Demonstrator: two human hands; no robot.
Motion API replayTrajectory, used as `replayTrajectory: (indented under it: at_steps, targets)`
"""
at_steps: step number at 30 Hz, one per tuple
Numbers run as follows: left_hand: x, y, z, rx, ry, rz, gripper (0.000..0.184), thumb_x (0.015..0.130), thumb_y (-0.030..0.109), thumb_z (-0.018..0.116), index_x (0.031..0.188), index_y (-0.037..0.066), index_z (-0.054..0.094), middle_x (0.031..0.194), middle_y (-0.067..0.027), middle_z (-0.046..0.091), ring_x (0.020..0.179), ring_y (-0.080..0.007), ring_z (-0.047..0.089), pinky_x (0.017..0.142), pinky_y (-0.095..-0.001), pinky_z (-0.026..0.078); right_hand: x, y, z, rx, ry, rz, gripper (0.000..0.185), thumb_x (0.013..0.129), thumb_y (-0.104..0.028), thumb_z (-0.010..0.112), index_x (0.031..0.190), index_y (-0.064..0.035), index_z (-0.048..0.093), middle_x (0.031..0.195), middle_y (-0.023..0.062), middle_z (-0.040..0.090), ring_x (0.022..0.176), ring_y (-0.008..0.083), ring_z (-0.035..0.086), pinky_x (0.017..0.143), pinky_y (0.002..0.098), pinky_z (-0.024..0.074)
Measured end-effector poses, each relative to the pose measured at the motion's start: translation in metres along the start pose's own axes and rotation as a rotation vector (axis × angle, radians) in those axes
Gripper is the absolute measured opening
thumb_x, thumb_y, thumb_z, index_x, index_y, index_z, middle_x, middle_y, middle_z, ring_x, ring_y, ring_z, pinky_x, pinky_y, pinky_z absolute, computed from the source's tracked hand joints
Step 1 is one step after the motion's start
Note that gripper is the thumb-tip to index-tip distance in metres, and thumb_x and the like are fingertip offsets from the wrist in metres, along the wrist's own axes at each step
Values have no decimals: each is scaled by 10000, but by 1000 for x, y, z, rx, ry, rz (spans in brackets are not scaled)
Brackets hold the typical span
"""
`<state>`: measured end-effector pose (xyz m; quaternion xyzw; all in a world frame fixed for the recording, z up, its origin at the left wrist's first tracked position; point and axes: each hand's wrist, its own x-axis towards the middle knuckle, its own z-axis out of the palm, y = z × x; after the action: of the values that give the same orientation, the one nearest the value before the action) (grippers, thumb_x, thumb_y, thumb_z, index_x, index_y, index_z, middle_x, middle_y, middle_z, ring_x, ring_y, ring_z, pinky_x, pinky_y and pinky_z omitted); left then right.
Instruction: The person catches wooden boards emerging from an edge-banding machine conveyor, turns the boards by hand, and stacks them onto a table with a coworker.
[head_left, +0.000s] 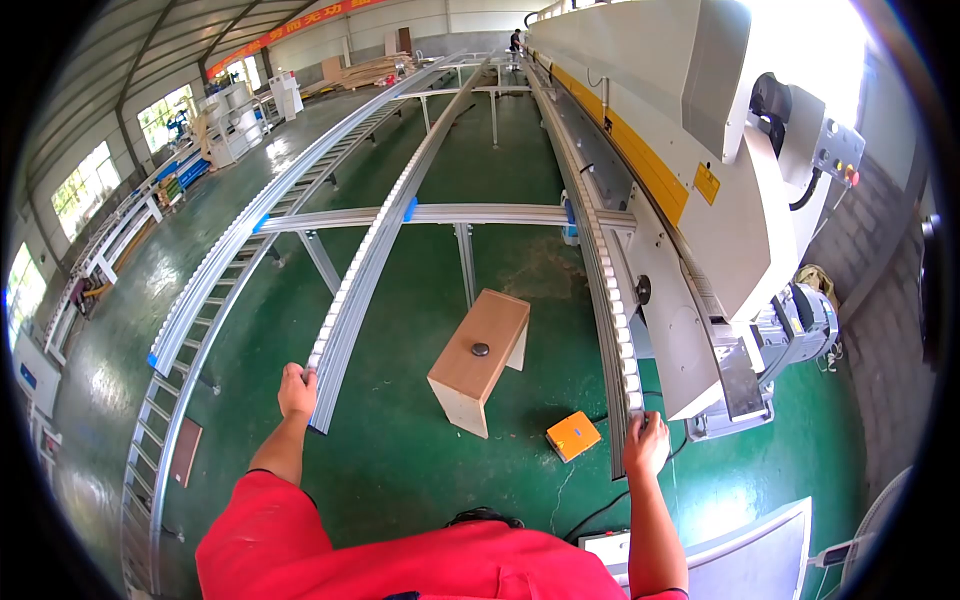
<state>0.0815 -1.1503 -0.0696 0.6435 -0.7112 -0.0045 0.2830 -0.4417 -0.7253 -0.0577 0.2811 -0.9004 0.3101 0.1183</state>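
My left hand (297,390) is closed at the near end of the middle roller rail (352,300), a long aluminium beam topped with a row of small white rollers. On the right, my right hand (647,445) has its fingers wrapped at the near end of another roller rail (608,350), beside the machine. Something small and dark shows at its fingertips, too small to name. Between the two rails, a brown wooden stool (478,345) stands on the floor with a round black object (480,349) on its top. An orange box (573,437) lies nearer my right hand.
A large beige machine (640,130) with a yellow strip runs along the right. A crossbeam (490,214) joins the rails. A third roller rail (210,275) and a ladder-like frame (165,420) stand left. A black cable (600,508) crosses the floor. Far off stands a person (516,41).
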Motion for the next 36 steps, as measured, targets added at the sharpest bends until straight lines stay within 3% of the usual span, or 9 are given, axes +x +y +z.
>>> replayTrajectory:
  at_steps: [36]
  targets:
    - [0, 5, -4, -2, -17, -51, 294, 902, 348, 641, 958, 96, 500, 973, -105, 608, 916, -349, 624, 759, -479, 507, 0, 3, 2, -4, 8, 1, 218, 953, -231, 548, 964, -16, 579, 906, 196, 658, 889, 402, 616, 788, 492, 504]
